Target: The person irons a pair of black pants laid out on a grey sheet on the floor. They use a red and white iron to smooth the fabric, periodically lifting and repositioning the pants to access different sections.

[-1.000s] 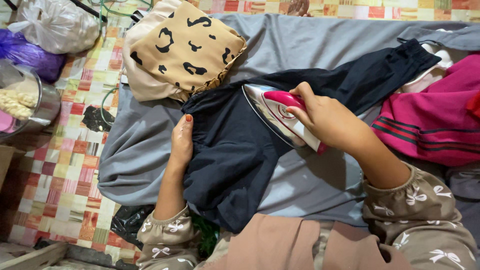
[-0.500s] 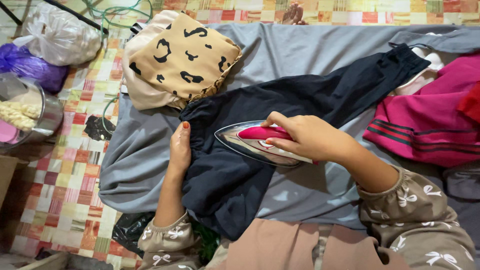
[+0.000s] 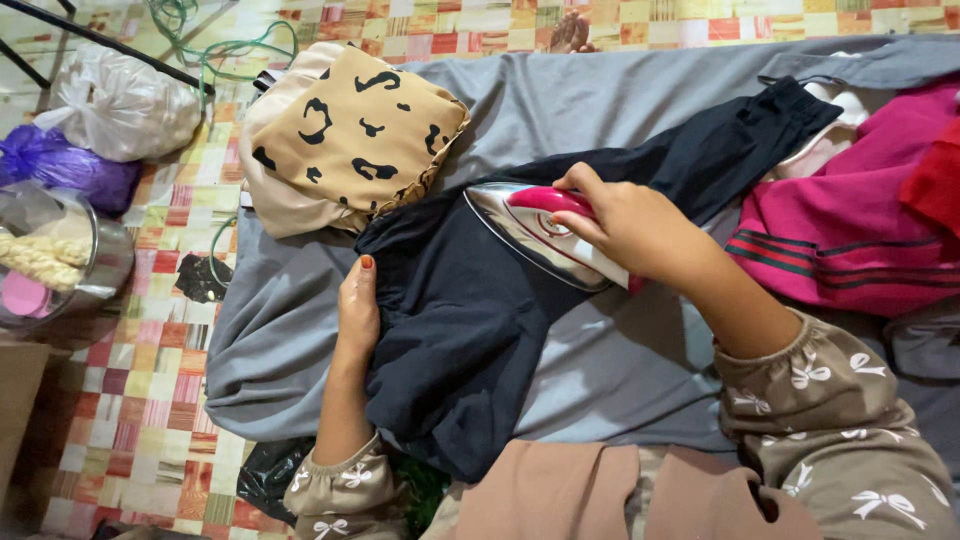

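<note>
A grey sheet point(image 3: 600, 110) is spread over the tiled floor point(image 3: 110, 400), and everything is easiest placed from the dark navy garment point(image 3: 460, 320) lying across its middle. To the garment's right a magenta garment with dark stripes point(image 3: 850, 240) waits in a heap; above its left end sits a folded tan cloth with black blotches point(image 3: 350, 130), seemingly pressed already. Well off to the left stand a steel pot point(image 3: 95, 265) and two tied plastic bags point(image 3: 115, 105).

On the navy garment's upper middle rests a pink-handled iron point(image 3: 535, 235), its right hand point(image 3: 630, 225) wrapped tight round the handle. The left hand point(image 3: 358, 305) lies flat and open on the garment's left edge, pinning the cloth.

I judge the work partway: the stretch near the iron looks smooth, while the lower end nearest the person is bunched and creased.

The iron's cord is out of sight, the magenta garment is cut off at the frame, and what fills the pot is hard to tell.
</note>
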